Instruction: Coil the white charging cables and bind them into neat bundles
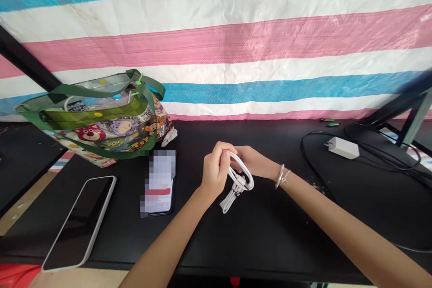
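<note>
A white charging cable (pixel 246 173), wound into a loop, is held above the black table. A bundled part of it hangs below, bound with a dark tie. My left hand (pixel 216 166) is closed on the top of the loop, thumb pressed over it. Just behind the loop is my right hand (pixel 251 161), its fingers curled at the cable and partly hidden by the loop and my left hand. A silver bracelet circles my right wrist. Left of my hands lies a phone (pixel 162 189) with a lit, partly blurred screen.
A dark-screened phone in a white case (pixel 81 222) lies at the table's (pixel 270 243) left front. Behind it stands a clear cartoon tote bag (pixel 111 132) with green handles. A white power adapter (pixel 342 148), black cables and small green batteries (pixel 333 124) are at right, before a striped tarp (pixel 270 40).
</note>
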`<state>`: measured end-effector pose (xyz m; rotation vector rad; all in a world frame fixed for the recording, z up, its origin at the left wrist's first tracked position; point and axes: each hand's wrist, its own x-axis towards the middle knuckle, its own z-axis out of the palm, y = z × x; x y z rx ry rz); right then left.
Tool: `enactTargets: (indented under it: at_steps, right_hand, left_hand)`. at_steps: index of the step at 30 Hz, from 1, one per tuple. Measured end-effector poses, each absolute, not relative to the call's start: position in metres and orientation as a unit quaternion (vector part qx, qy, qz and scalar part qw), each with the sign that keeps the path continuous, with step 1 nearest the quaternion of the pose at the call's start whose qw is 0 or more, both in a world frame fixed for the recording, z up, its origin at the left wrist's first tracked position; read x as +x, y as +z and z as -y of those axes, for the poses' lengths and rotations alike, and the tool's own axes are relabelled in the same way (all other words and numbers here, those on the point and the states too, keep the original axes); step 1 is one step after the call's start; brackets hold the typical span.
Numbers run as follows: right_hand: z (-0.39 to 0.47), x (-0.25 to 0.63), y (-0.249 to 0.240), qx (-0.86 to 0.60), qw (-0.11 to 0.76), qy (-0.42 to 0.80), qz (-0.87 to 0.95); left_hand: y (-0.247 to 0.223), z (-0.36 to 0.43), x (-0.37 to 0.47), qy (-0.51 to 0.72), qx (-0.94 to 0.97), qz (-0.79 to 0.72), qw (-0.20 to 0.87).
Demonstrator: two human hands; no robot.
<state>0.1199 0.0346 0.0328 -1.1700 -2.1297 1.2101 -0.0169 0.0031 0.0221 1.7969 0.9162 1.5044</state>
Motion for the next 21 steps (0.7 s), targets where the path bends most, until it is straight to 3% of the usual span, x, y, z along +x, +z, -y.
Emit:
enactTargets:
  at_steps: [13, 21]
  right_hand:
    - [-0.0322, 0.1178, 0.0373, -0.327, 0.124, 0.561, 0.751]
    - [-0.0295, 0.1233, 0.0366, -0.334, 0.120, 0.586, 0.728]
  left_hand:
    - [0.0200, -0.0086, -0.0156, 0.540, 0.640, -0.338, 0.429]
    - [0.0229, -0.0105, -0.0173, 0.505, 0.655, -0.349, 0.441]
